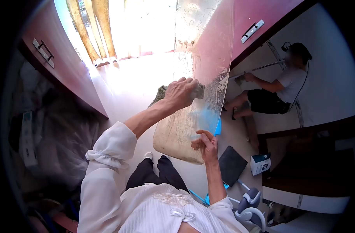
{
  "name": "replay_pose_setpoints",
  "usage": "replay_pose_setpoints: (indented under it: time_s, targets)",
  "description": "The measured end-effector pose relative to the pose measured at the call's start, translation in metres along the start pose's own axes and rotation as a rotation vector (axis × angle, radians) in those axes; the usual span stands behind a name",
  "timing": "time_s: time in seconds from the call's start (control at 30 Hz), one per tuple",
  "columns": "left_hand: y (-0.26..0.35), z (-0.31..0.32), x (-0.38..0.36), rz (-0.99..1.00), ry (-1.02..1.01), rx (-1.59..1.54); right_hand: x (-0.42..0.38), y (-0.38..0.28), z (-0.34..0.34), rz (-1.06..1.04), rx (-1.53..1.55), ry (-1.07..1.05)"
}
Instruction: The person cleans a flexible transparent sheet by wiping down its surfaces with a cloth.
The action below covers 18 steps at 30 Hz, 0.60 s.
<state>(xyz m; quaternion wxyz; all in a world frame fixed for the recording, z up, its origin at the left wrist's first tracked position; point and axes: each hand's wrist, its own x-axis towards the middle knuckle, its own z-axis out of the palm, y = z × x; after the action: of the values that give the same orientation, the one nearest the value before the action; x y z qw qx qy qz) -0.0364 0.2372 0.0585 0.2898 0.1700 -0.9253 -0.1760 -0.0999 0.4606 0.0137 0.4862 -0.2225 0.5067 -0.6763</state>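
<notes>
Long, clear, round-cornered panel (177, 134) sits in a right hand's (209, 147) grasp.
A left hand (180, 92) clutches a crumpled grey wad (199, 92) against the mottled, streaked surface.

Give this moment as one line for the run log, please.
left hand: presses dark cloth on clear panel | right hand: holds panel's edge | panel: streaked, stained | nearby: another person
</notes>
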Motion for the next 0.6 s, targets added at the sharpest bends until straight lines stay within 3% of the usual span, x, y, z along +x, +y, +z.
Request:
replay_pose_setpoints:
  time_s: [0.03, 0.07, 0.1, 0.17, 0.2, 0.23, 0.3, 0.37, 0.47, 0.5, 0.57, 0.6]
  targets:
    - [0.006, -0.001, -0.003, -0.007, -0.043, -0.050, 0.000, -0.001, -0.001, -0.012, 0.007, -0.012]
    - [0.023, 0.003, -0.018, 0.022, -0.246, -0.198, -0.002, -0.002, -0.001, -0.014, 0.034, 0.024]
    - [0.039, 0.005, -0.039, 0.182, -0.319, -0.179, -0.004, -0.001, -0.005, -0.012, 0.033, 0.020]
    - [0.054, 0.010, -0.055, 0.346, -0.244, -0.129, -0.007, -0.001, -0.018, -0.030, -0.009, 0.048]
    - [0.047, 0.008, -0.051, 0.293, -0.227, -0.110, -0.007, -0.009, -0.008, -0.015, -0.055, 0.052]
    - [0.042, 0.016, -0.041, 0.112, -0.240, -0.071, -0.013, -0.008, -0.011, -0.007, -0.059, 0.065]
    - [0.012, 0.008, -0.006, -0.067, -0.014, 0.007, -0.011, -0.007, -0.017, -0.001, 0.004, -0.020]
    - [-0.003, 0.006, 0.012, -0.259, 0.047, 0.080, -0.017, -0.010, -0.012, -0.002, 0.007, 0.010]
    - [0.028, 0.015, -0.026, -0.048, -0.354, -0.114, -0.016, -0.006, -0.016, -0.037, 0.073, 0.025]
    - [0.042, 0.016, -0.049, 0.099, -0.339, -0.179, -0.016, -0.006, -0.025, -0.048, 0.064, 0.048]
    - [0.050, 0.007, -0.063, 0.166, -0.457, -0.171, -0.011, -0.011, -0.032, -0.068, 0.053, 0.077]
    - [0.048, 0.009, -0.057, 0.159, -0.347, -0.153, -0.013, -0.015, -0.032, -0.046, 0.013, 0.047]
